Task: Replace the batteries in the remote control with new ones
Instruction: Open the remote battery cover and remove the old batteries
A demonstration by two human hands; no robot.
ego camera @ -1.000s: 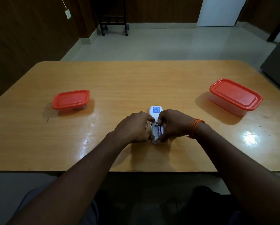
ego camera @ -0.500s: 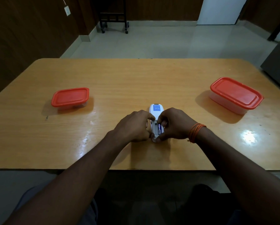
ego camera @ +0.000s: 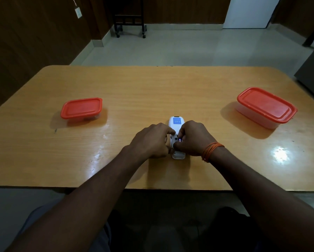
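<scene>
Two bare forearms came in from the bottom edge and met over the worktop [ego camera: 152, 91], pretty close to its near edge; the left hand [ego camera: 150, 140] was curled against the left side of the remote control [ego camera: 177, 122], fingers bent and touching it, so it looked like a steadying grip on the body; the right hand [ego camera: 194, 138] had its fingers pinched down over the middle of the remote, right where the back was open, and a small shiny bit of a battery [ego camera: 179, 140] showed between those fingertips; whether the battery was seated in its slot or lifted a bit, I couldn't tell, too much was hidden by the fingers; an orange thread band [ego camera: 211, 150] sat around the right wrist; the remote itself lay flat on the worktop, face down, long axis pointing away from the person, with a blue label [ego camera: 177, 121] on the far end of its back; further out, well apart from the remote, a small clear container with a red lid [ego camera: 81, 108] sat to the left, and a bigger one with a red lid [ego camera: 266, 105] sat to the right, both shut; past the worktop was pale floor, a dark rolling stand [ego camera: 129, 20] against the wood-panelled wall, and a white door [ego camera: 249, 11].
</scene>
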